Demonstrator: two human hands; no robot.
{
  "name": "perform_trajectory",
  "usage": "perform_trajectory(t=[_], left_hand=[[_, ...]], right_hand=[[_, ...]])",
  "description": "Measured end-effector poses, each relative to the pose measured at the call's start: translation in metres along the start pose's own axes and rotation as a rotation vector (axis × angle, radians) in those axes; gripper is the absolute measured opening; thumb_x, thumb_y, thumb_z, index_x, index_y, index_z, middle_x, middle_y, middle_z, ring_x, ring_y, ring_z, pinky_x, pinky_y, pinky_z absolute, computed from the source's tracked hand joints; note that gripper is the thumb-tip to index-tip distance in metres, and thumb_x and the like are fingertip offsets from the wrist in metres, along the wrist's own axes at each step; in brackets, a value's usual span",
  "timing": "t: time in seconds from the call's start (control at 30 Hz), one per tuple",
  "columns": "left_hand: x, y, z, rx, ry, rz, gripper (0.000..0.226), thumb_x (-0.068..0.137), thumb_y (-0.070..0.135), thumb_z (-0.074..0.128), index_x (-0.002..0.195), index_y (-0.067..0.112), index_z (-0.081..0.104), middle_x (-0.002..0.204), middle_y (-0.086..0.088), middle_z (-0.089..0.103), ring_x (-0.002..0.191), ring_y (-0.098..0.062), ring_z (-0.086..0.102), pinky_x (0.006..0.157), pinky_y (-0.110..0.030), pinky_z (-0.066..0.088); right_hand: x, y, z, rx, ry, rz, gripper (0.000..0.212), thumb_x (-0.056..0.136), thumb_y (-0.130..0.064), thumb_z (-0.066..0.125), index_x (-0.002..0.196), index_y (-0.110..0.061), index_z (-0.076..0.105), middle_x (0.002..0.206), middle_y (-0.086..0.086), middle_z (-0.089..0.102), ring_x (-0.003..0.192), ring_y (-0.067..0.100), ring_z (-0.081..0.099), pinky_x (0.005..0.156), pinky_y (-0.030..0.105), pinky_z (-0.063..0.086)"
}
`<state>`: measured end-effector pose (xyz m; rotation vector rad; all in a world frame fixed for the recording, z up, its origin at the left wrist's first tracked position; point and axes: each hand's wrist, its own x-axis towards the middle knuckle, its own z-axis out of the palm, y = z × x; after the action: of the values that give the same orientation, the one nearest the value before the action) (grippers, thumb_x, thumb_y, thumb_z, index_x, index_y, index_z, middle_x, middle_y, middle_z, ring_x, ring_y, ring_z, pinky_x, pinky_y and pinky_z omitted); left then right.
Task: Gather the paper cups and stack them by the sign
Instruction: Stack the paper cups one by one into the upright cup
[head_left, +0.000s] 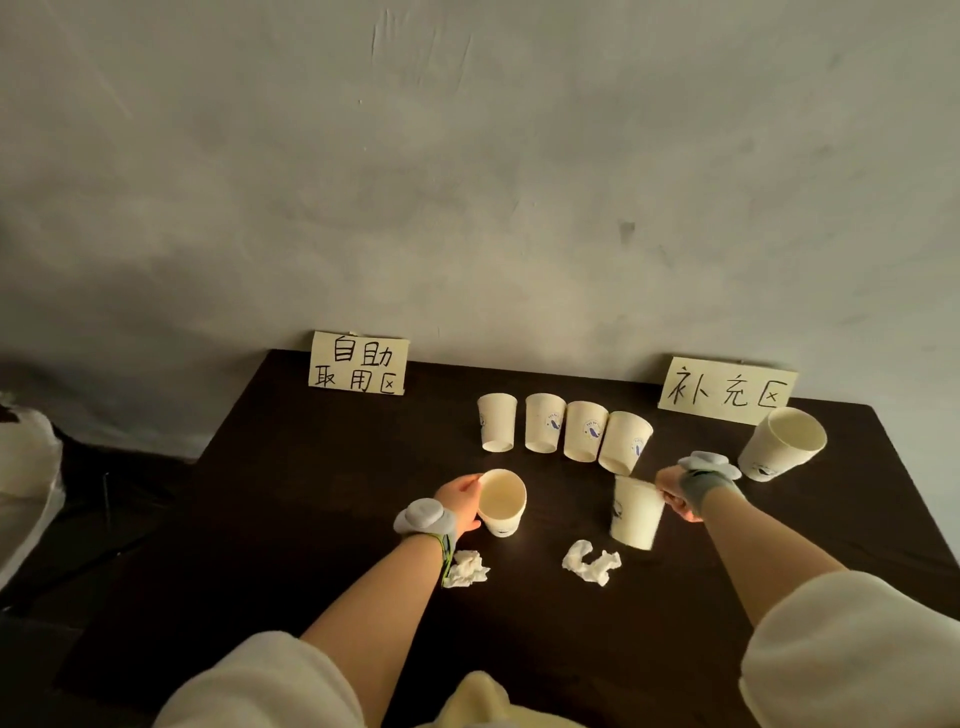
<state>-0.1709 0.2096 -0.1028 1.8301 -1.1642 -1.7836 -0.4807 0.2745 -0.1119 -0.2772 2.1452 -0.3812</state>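
My left hand (460, 501) grips an upright white paper cup (502, 503) near the middle of the dark table. A second paper cup (635, 513), slightly blurred, is held at its rim by my right hand (678, 491). Behind them stands a row of several cups (563, 428), mouths down, side by side. One more cup (784, 444) stands open and tilted at the right, below the right paper sign (727, 391). The left paper sign (358, 364) leans against the wall at the table's far left.
Two crumpled tissues lie on the dark table (291, 519): one (467, 569) under my left wrist, one (592, 561) below the right cup. A grey wall rises right behind the signs. A white bag (26, 467) sits off the table at the left.
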Motion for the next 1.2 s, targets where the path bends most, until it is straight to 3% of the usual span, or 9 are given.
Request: perform_trajectory(t=[0.1, 0.23, 0.3, 0.43, 0.57, 0.67, 0.8, 0.93, 1.2], left_hand=[[0.000, 0.002, 0.004, -0.023, -0.003, -0.007, 0.035, 0.100, 0.015, 0.039, 0.131, 0.012, 0.055, 0.140, -0.014, 0.049, 0.129, -0.035, 0.045, 0.098, -0.043, 0.047], [-0.004, 0.004, 0.009, -0.029, -0.028, -0.010, 0.037, 0.099, 0.019, 0.040, 0.135, 0.012, 0.050, 0.142, -0.014, 0.045, 0.131, -0.035, 0.042, 0.101, -0.046, 0.048], [-0.007, 0.004, 0.008, -0.024, -0.053, -0.004, 0.039, 0.099, 0.024, 0.041, 0.136, 0.012, 0.047, 0.142, -0.014, 0.044, 0.131, -0.034, 0.042, 0.101, -0.046, 0.048], [-0.018, 0.009, 0.004, -0.108, -0.122, -0.048, 0.047, 0.097, 0.041, 0.043, 0.136, 0.015, 0.045, 0.140, -0.014, 0.046, 0.129, -0.032, 0.045, 0.090, -0.043, 0.049], [-0.025, 0.011, -0.008, -0.105, -0.161, -0.064, 0.059, 0.093, 0.055, 0.040, 0.140, 0.019, 0.041, 0.146, -0.011, 0.042, 0.134, -0.032, 0.042, 0.091, -0.044, 0.048], [-0.026, 0.012, -0.012, -0.129, -0.176, -0.052, 0.065, 0.090, 0.059, 0.042, 0.141, 0.019, 0.041, 0.147, -0.011, 0.042, 0.134, -0.031, 0.042, 0.090, -0.045, 0.048], [-0.029, 0.012, -0.010, -0.168, -0.182, -0.006, 0.051, 0.093, 0.045, 0.049, 0.136, 0.018, 0.049, 0.144, -0.009, 0.047, 0.132, -0.031, 0.044, 0.096, -0.046, 0.048], [-0.025, 0.005, -0.008, -0.182, -0.139, 0.039, 0.041, 0.094, 0.031, 0.053, 0.130, 0.011, 0.055, 0.137, -0.013, 0.053, 0.127, -0.032, 0.049, 0.091, -0.043, 0.049], [-0.012, -0.002, -0.005, -0.091, -0.071, 0.140, 0.029, 0.092, 0.013, 0.058, 0.119, 0.005, 0.066, 0.122, -0.017, 0.064, 0.107, -0.032, 0.059, 0.085, -0.036, 0.051]], right_hand=[[-0.026, -0.019, 0.007, 0.008, -0.074, -0.072, 0.006, 0.093, -0.009, 0.049, 0.093, -0.012, 0.054, 0.061, 0.002, 0.044, 0.047, 0.009, 0.033, 0.037, 0.018, 0.027], [-0.050, -0.039, 0.023, 0.214, -0.057, -0.234, 0.018, 0.095, -0.014, 0.054, 0.109, -0.018, 0.063, 0.060, 0.005, 0.045, 0.045, 0.010, 0.034, 0.040, 0.019, 0.028], [-0.060, -0.045, 0.035, 0.326, -0.077, -0.280, 0.023, 0.095, -0.014, 0.054, 0.116, -0.015, 0.064, 0.058, 0.005, 0.040, 0.033, 0.007, 0.032, 0.034, 0.013, 0.026], [-0.083, -0.056, 0.053, 0.447, -0.194, -0.370, 0.024, 0.095, -0.013, 0.053, 0.118, -0.010, 0.061, 0.057, 0.004, 0.034, 0.024, 0.004, 0.026, 0.030, 0.009, 0.019], [-0.105, -0.058, 0.078, 0.362, -0.257, -0.427, 0.023, 0.094, -0.013, 0.054, 0.116, -0.011, 0.063, 0.056, 0.004, 0.037, 0.035, 0.007, 0.028, 0.031, 0.013, 0.021], [-0.106, -0.054, 0.096, 0.253, -0.190, -0.474, 0.022, 0.095, -0.013, 0.053, 0.114, -0.010, 0.065, 0.054, 0.005, 0.040, 0.029, 0.007, 0.029, 0.033, 0.012, 0.021], [-0.109, -0.048, 0.113, 0.209, -0.113, -0.535, 0.024, 0.094, -0.015, 0.053, 0.113, -0.010, 0.067, 0.049, 0.004, 0.043, 0.026, 0.007, 0.032, 0.032, 0.012, 0.025], [-0.110, -0.039, 0.126, 0.155, -0.052, -0.561, 0.024, 0.092, -0.023, 0.056, 0.110, -0.015, 0.070, 0.049, 0.003, 0.050, 0.038, 0.015, 0.040, 0.037, 0.018, 0.032], [-0.111, -0.021, 0.139, 0.157, -0.036, -0.595, 0.027, 0.093, -0.024, 0.055, 0.116, -0.020, 0.069, 0.044, -0.008, 0.052, 0.038, 0.014, 0.040, 0.035, 0.018, 0.034]])
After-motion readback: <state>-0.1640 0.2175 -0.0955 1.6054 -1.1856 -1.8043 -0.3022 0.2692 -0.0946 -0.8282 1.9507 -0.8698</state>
